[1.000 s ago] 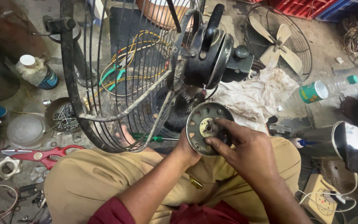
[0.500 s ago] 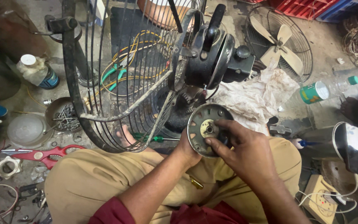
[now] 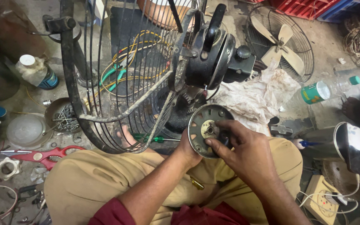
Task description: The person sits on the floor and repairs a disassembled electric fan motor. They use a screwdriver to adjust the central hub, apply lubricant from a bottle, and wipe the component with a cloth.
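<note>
Both hands on the fan motor cover, just below the black fan motor (image 3: 213, 54)

Left hand (image 3: 187, 151) gripped the round motor end cover (image 3: 207, 129) from beneath; right hand (image 3: 246, 152) pinched its rim. A loose grip could have dropped it.

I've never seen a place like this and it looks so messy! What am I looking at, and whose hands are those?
The picture comes from a camera worn on a person's head, looking down at their own lap and hands. They sit on the floor of a repair place. The left hand holds a round metal fan cover from behind, and the right hand touches its front with the fingers. Just above stands an old fan: a black motor with a wire cage. Around them lie red scissors, a green screwdriver, a bowl of screws, a white cloth, and another fan farther back.
</note>
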{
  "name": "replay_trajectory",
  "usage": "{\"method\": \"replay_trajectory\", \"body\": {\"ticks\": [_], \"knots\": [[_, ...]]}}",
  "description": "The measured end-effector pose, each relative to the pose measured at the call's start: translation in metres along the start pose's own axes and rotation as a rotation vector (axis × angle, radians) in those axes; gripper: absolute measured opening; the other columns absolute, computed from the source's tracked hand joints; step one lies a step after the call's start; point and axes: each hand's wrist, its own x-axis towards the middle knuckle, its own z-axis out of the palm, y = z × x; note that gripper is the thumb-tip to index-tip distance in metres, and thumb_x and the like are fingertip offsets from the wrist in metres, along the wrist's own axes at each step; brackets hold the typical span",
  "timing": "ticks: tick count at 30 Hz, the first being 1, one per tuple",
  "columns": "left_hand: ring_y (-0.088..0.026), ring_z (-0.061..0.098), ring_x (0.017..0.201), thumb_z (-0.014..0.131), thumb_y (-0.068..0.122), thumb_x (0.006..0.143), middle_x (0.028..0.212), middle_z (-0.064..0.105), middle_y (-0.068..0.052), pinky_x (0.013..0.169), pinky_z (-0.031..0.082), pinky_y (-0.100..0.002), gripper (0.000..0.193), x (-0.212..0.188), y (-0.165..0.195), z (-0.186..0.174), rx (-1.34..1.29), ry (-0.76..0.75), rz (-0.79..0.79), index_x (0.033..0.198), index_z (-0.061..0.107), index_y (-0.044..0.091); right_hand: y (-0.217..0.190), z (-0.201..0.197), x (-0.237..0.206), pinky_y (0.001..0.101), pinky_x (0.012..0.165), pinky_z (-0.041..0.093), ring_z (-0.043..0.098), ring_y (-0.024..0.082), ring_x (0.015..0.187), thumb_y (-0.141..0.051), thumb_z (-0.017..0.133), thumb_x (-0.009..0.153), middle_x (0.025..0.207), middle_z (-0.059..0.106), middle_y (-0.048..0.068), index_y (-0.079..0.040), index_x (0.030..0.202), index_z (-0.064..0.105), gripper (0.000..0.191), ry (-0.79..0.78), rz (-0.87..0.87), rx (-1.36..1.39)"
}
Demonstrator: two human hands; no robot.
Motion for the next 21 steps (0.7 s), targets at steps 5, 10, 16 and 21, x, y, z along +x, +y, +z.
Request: {"method": "replay_trajectory", "body": {"ticks": [5,10,16,21], "knots": [[-0.021,0.069,0.112,0.04,0.032,0.11,0.126,0.069,-0.009,0.098,0.058,-0.039,0.04,0.002,0.002,-0.002,-0.003,-0.001,0.011,0.134,0.059,0.007,0.026,-0.013,0.009,0.029,0.059,0.048,0.054,0.016,0.062,-0.021,0.059,0.107,0.076,0.059,0.004,0.002,0.115,0.065,0.026,0.23,0.2,0.627],[-0.023,0.07,0.111,0.038,0.032,0.108,0.125,0.07,-0.01,0.097,0.059,-0.041,0.041,0.009,0.004,-0.006,-0.121,-0.067,-0.023,0.133,0.061,0.008,0.08,-0.016,0.035,0.0291,0.083,0.06,0.068,0.018,0.087,-0.004,0.05,0.095,0.097,0.067,0.008,-0.004,0.119,0.056,0.024,0.285,0.736,1.499],[-0.023,0.07,0.111,0.038,0.036,0.111,0.125,0.071,-0.01,0.097,0.059,-0.04,0.043,0.011,0.009,0.001,-0.177,-0.141,-0.009,0.134,0.061,0.007,0.131,0.012,0.014,0.029,0.079,0.054,0.062,0.018,0.087,-0.021,0.058,0.11,0.101,0.065,0.008,-0.002,0.127,0.059,0.026,0.13,0.581,1.637],[-0.023,0.071,0.109,0.038,0.033,0.111,0.123,0.071,-0.01,0.095,0.06,-0.04,0.041,0.007,0.012,0.004,-0.094,-0.102,0.014,0.132,0.061,0.007,0.126,0.005,0.018,0.0294,0.075,0.055,0.065,0.018,0.081,-0.021,0.055,0.104,0.094,0.067,0.009,0.001,0.123,0.061,0.03,0.052,0.579,1.611]]}}
